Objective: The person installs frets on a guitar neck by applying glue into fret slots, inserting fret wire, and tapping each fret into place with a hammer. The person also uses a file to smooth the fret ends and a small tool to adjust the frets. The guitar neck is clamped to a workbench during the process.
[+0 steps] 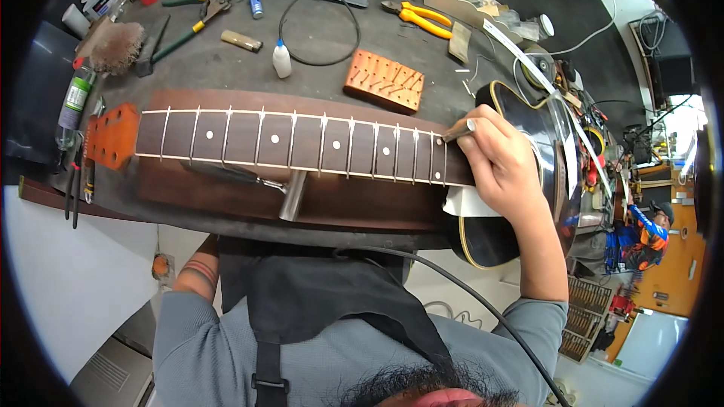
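One guitar fretboard (245, 136), lying across bench (226, 75); frets (292, 139) apparently seated, headstock (125, 132) to right hand (499, 157); stretch beneath hidden, perhaps unfinished. Right hand: closed round small metal piece (458, 131). Left hand: unseen, state unknown.

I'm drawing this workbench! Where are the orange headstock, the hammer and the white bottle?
Orange headstock (126, 136), head view: its front face.
Hammer (292, 197), head view: its metal head.
White bottle (282, 63), head view: its body.

Even light covers the worktop (226, 68); glare whitens the background (682, 139) near three o'clock; edges curve inside black vignetting.
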A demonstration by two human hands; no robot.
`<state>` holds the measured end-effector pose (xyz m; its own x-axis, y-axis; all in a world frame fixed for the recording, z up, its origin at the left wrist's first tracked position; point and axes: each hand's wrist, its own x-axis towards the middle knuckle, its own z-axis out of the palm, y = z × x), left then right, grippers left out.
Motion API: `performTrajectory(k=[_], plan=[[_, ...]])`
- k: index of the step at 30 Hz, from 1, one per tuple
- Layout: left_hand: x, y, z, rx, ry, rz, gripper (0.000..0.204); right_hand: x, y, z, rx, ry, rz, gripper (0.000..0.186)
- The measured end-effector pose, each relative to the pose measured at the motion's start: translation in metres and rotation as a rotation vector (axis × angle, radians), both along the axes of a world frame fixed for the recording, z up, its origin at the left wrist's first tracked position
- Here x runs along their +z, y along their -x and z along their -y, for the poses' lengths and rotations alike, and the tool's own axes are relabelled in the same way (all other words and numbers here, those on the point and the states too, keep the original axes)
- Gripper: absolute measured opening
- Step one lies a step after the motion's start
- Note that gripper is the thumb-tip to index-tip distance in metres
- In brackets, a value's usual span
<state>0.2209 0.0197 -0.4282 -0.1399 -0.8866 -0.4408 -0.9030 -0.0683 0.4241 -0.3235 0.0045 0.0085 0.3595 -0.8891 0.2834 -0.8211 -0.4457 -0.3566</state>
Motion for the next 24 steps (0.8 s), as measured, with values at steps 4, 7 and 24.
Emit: performTrajectory(k=[4,7,24], plan=[[-0.004,-0.008,-0.019,0.006,0.006,0.001,0.034,0.002,-0.005,0.004,-0.023,-0.037,-0.008,0.018],[-0.009,-0.016,-0.030,-0.024,0.018,-0.003,0.034,0.004,-0.007,0.003,-0.112,-0.017,0.028,0.018],[-0.036,-0.070,-0.077,-0.263,0.161,-0.096,0.033,0.016,-0.033,-0.083,-0.481,0.110,0.336,0.019]])
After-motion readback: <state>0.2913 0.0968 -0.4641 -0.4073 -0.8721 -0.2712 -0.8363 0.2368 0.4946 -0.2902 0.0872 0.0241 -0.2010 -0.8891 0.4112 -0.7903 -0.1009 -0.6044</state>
